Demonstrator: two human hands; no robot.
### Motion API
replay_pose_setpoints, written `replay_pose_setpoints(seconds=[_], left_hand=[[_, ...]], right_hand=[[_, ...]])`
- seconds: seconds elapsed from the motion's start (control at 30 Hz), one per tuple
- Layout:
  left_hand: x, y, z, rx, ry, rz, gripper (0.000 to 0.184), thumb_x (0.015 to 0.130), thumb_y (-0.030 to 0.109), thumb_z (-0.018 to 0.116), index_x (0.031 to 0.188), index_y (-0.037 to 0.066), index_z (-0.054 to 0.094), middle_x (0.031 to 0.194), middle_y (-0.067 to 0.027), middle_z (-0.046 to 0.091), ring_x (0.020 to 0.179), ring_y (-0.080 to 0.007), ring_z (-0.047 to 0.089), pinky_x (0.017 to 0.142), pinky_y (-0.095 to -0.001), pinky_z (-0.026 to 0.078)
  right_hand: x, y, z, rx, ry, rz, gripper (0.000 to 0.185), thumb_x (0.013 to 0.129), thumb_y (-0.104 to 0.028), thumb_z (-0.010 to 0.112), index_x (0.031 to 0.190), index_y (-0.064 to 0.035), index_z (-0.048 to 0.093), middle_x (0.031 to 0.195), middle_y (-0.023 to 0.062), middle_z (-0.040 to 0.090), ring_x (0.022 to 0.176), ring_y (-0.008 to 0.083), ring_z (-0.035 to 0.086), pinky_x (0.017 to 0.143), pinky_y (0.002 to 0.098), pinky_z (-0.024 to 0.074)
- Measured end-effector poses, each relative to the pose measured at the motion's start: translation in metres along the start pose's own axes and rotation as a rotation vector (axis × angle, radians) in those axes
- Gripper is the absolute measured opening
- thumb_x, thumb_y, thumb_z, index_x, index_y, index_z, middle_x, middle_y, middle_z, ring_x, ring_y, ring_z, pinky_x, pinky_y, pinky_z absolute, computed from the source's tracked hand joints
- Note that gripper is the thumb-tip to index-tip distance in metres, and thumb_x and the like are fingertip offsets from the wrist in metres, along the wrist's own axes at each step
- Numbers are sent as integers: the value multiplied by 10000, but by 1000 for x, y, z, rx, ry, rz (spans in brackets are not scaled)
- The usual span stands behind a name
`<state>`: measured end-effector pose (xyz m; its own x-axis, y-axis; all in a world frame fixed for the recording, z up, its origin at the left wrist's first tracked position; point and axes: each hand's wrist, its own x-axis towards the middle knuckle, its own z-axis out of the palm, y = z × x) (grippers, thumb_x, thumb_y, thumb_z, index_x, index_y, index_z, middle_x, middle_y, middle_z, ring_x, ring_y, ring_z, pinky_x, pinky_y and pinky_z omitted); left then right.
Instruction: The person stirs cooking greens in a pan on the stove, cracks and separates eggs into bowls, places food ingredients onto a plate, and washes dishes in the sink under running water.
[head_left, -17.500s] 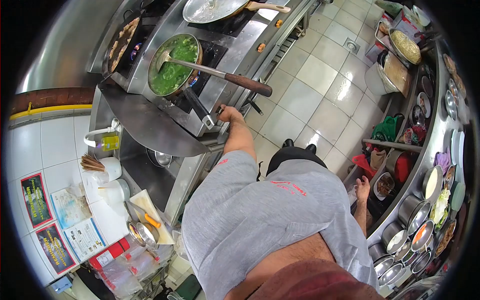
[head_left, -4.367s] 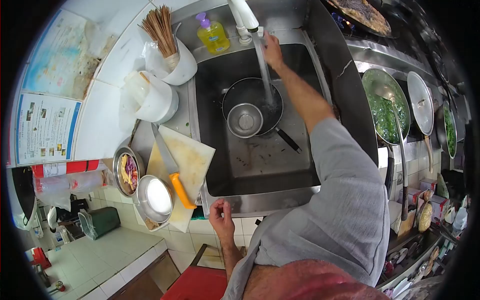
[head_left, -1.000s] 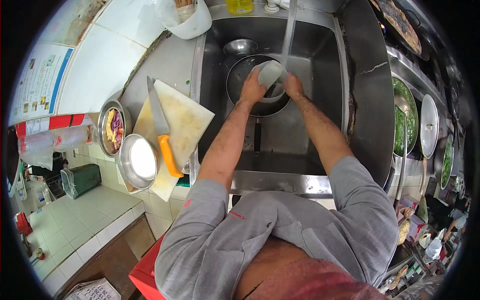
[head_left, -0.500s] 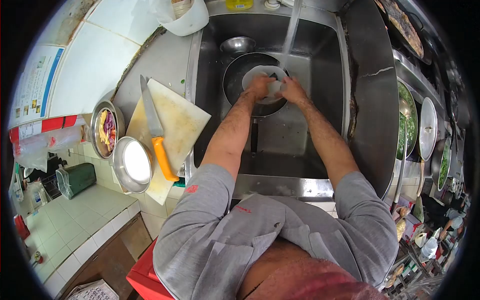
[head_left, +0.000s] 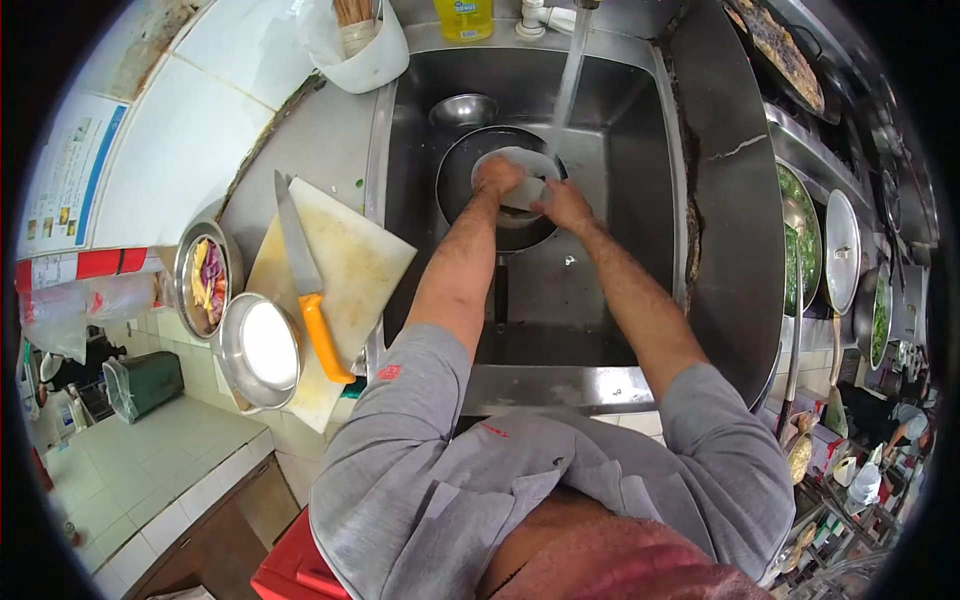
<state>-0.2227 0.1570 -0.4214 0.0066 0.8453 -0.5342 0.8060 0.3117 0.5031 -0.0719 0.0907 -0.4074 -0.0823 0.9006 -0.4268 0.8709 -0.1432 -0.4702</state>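
Observation:
In the sink (head_left: 590, 330) my left hand (head_left: 498, 176) grips a round white dish (head_left: 535, 162) by its left side, fingers curled over the rim. My right hand (head_left: 566, 204) is closed at the dish's lower right edge; a small dark patch shows by its fingertips, too small to name. Below the dish lies a dark frying pan (head_left: 455, 178), its black handle (head_left: 501, 295) pointing toward me. Water runs from the tap (head_left: 584, 4) just beyond my hands. A small metal bowl (head_left: 464, 110) sits behind the pan.
Left of the sink, an orange-handled knife (head_left: 319, 330) rests on a white cutting board (head_left: 345, 245). Beside it are a metal bowl (head_left: 259, 350) and a bowl of cut vegetables (head_left: 208, 279). Yellow soap (head_left: 464, 18) stands behind; pans with greens (head_left: 800, 240) are at right.
The white dish has tilted and shifted slightly left within the pan. My left hand has moved up its left side, and my right hand has drawn a little lower. The whole view has shifted slightly.

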Motion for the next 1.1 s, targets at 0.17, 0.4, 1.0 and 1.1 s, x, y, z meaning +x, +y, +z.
replay_pose_setpoints(seconds=[0.17,0.4,1.0,1.1], left_hand=[[9,27,14,220,-56,-125,516,751,410,570,1190,140,553,1289,-84,481,1239,-305,383,966,-483,319],[31,20,33,275,-28,-91,604,654,457,663,1171,160,570,1277,-76,494,1246,-306,374,970,-580,265],[-122,-67,-230,432,526,-287,623,695,391,687,1212,123,465,1269,-135,434,1193,-320,390,951,-509,329],[-131,-62,-262,382,693,-267,743,691,461,681,1287,123,395,1307,-152,395,1215,-333,360,974,-515,303]], right_hand=[[-8,-3,5,60,-28,-4,639,750,-368,669,1257,-61,430,1272,191,375,1148,345,448,948,428,393],[-10,-5,8,131,-21,28,675,731,-375,686,1240,-15,426,1234,237,394,1132,375,453,932,429,405],[12,11,14,247,88,4,743,738,-426,666,1301,-32,383,1281,241,389,1194,352,377,995,408,335],[6,4,5,242,94,-6,719,748,-417,657,1290,-26,393,1283,241,385,1192,360,375,993,410,337]])
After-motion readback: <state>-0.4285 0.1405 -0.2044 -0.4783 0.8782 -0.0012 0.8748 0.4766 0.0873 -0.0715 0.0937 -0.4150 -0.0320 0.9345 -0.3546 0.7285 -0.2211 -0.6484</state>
